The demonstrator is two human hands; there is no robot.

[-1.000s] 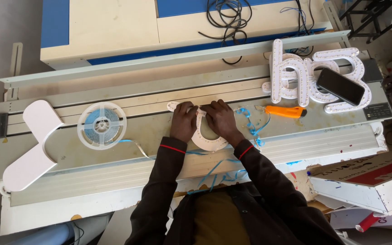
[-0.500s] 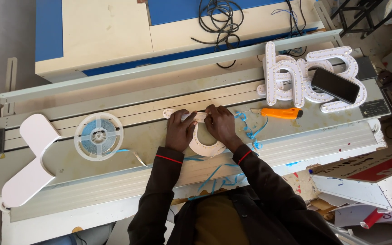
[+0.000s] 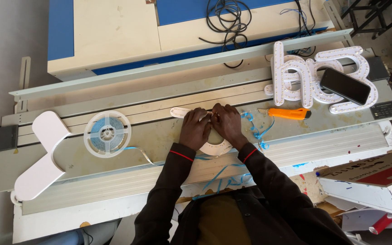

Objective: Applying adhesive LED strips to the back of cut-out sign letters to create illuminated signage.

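Fingers of my left hand point(image 3: 196, 129) and right hand point(image 3: 225, 124) press together on the curved white letter piece point(image 3: 216, 147), its strip unfinished, the reel point(image 3: 107, 134) left of me half full.

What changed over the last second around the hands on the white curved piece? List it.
Little changed. Both hands, left hand and right hand, stay pressed together on the white curved plastic piece, fingers shifting only slightly. The white reel of strip, orange utility knife, black phone and white lit letter shapes kept their places; only the camera view moved.
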